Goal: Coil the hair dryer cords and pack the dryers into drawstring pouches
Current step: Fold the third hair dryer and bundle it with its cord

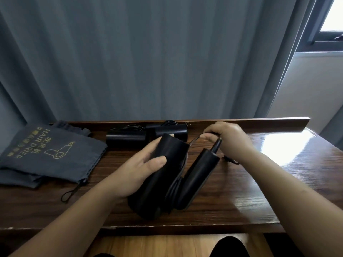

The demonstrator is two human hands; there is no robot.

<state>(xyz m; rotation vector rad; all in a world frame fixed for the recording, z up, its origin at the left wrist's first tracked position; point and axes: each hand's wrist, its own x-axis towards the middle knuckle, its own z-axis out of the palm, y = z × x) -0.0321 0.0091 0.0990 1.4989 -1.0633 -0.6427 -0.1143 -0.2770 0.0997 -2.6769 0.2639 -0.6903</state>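
Black hair dryer (163,175), desk's front edge: our left hand (141,169) grips its barrel; right hand (228,140) pinches the cord (194,140). We should wind even, snug loops.

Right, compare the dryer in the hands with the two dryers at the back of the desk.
The held dryer is gripped by the left hand, while the back dryers lie untouched. It sits near the desk's front edge; they lie along the far rail. Its cord is partly loose, pinched by the right hand; theirs look coiled on top. All are black, and none is in a pouch.
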